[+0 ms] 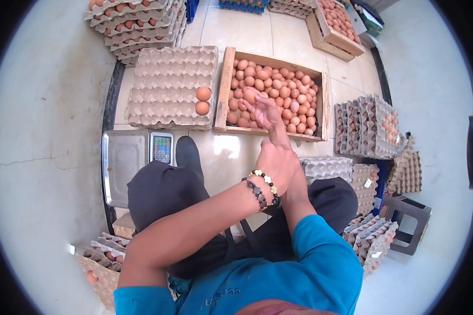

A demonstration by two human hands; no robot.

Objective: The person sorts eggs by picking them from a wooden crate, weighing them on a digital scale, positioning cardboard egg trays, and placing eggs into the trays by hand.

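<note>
My right hand (pixel 266 112) reaches over a wooden crate (pixel 272 134) of brown eggs (pixel 285 92), with an egg (pixel 249 96) at its fingers. Across my right forearm lies my left hand (pixel 278 164), closed on it near the wrist; its fingertips are partly hidden. Two beaded bracelets (pixel 265 188) circle my left wrist. Left of the crate stands a stack of grey cardboard egg trays (pixel 163 86). Its top tray carries two brown eggs (pixel 203 101) near the right edge, and the other visible cups hold nothing.
A digital scale (pixel 126 168) with a metal pan sits by my left knee. Filled egg trays (pixel 136 26) rise at back left, with more trays (pixel 370 126) at right. A second egg crate (pixel 333 31) stands at back right. A grey stool (pixel 409 223) is at right.
</note>
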